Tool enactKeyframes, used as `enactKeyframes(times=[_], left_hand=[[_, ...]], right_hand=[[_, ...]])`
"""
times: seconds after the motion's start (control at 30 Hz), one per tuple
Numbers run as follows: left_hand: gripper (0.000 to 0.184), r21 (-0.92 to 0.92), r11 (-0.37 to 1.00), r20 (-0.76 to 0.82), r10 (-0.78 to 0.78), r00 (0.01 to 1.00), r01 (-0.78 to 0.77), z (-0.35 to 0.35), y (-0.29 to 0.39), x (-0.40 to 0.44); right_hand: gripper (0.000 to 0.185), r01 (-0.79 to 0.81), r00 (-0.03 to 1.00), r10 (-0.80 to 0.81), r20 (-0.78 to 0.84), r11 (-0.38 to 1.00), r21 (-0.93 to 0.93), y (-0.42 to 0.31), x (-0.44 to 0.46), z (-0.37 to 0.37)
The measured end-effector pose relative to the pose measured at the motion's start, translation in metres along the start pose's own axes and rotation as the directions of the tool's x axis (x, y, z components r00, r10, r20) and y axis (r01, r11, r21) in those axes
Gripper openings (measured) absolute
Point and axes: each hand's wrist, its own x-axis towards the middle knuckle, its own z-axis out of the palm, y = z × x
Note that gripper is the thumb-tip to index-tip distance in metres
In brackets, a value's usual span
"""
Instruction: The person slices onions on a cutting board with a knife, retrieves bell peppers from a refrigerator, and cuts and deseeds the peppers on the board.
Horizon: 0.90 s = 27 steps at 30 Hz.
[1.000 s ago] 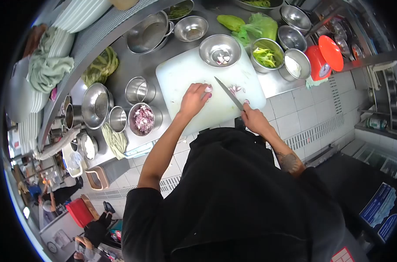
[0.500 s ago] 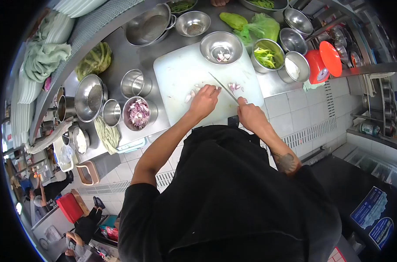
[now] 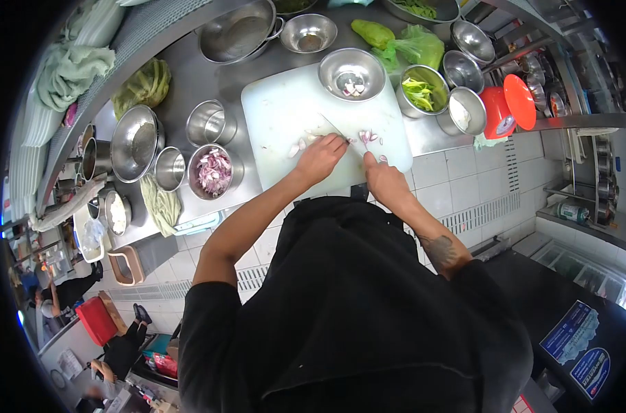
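My right hand (image 3: pixel 387 182) is closed round the handle of a kitchen knife (image 3: pixel 337 129), whose blade slants up and left over the white cutting board (image 3: pixel 278 113). Curled beside the blade, the fingers of my left hand (image 3: pixel 322 158) press on a piece of shallot, mostly hidden under them. Cut purple shallot pieces (image 3: pixel 369 136) lie right of the knife, and paler shallots (image 3: pixel 297 146) sit left of my left hand. At the board's far edge stands a steel bowl (image 3: pixel 333 65) with a few shallots in it.
Left of the board, a steel pot (image 3: pixel 234 180) holds chopped shallots beside other steel containers (image 3: pixel 206 124). On the right are a pot of cut greens (image 3: pixel 430 79), a pot with something white (image 3: pixel 462 118) and a red scale (image 3: pixel 495 113). Two people are at the lower left.
My right hand has shifted slightly left with the knife, and its blade now lies lower, close against my left fingers. The left hand stays nearly in place. The whole view has shifted a little.
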Motion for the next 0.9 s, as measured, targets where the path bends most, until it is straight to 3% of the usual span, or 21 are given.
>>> enactKeyframes(times=[0.1, 0.27, 0.4, 0.47, 0.6, 0.67, 0.7, 0.77, 0.83, 0.9], left_hand=[[0.031, -0.051, 0.998, 0.076, -0.03, 0.997, 0.034, -0.001, -0.001, 0.0], [0.027, -0.012, 1.0, -0.063, 0.003, 0.998, -0.004, 0.002, -0.001, -0.001], [0.027, -0.015, 1.0, -0.021, 0.016, 1.0, -0.016, 0.006, -0.007, -0.005], [0.023, -0.012, 1.0, -0.114, 0.027, 0.993, -0.028, 0.002, -0.003, -0.003], [0.017, -0.051, 0.999, -0.115, 0.014, 0.993, -0.019, 0.0, -0.004, -0.009], [0.014, -0.135, 0.984, -0.265, -0.152, 0.952, 0.12, -0.012, -0.006, -0.01], [0.014, -0.135, 0.984, -0.257, -0.147, 0.955, 0.115, -0.019, -0.006, -0.013], [0.014, -0.252, 0.874, -0.316, -0.481, 0.818, 0.416, -0.033, -0.008, -0.019], [0.012, -0.259, 0.854, -0.252, -0.511, 0.822, 0.451, -0.028, -0.013, -0.026], [0.013, -0.219, 0.913, -0.167, -0.381, 0.909, 0.343, -0.022, -0.02, -0.025]], right_hand=[[0.014, -0.047, 0.998, 0.047, 0.034, 0.999, -0.004, -0.012, -0.013, -0.01], [0.015, -0.002, 1.0, 0.003, -0.028, 0.999, 0.047, 0.006, 0.005, 0.012], [0.015, -0.039, 0.999, 0.039, 0.01, 0.997, 0.071, -0.007, -0.014, 0.005], [0.015, -0.044, 0.999, 0.043, 0.017, 0.996, 0.079, -0.003, -0.003, 0.019], [0.017, -0.047, 0.999, 0.048, -0.007, 0.994, 0.102, 0.001, 0.011, 0.005], [0.016, -0.023, 0.999, 0.03, -0.042, 0.988, 0.152, 0.008, 0.007, -0.005], [0.016, -0.004, 0.998, 0.018, -0.065, 0.979, 0.205, 0.009, 0.001, -0.007], [0.019, -0.013, 1.0, 0.019, -0.022, 0.97, 0.241, 0.008, -0.01, -0.013], [0.022, -0.018, 0.999, 0.01, 0.03, 0.965, 0.262, 0.009, -0.019, -0.008], [0.021, -0.003, 0.996, -0.023, 0.082, 0.953, 0.303, 0.015, -0.018, 0.012]])
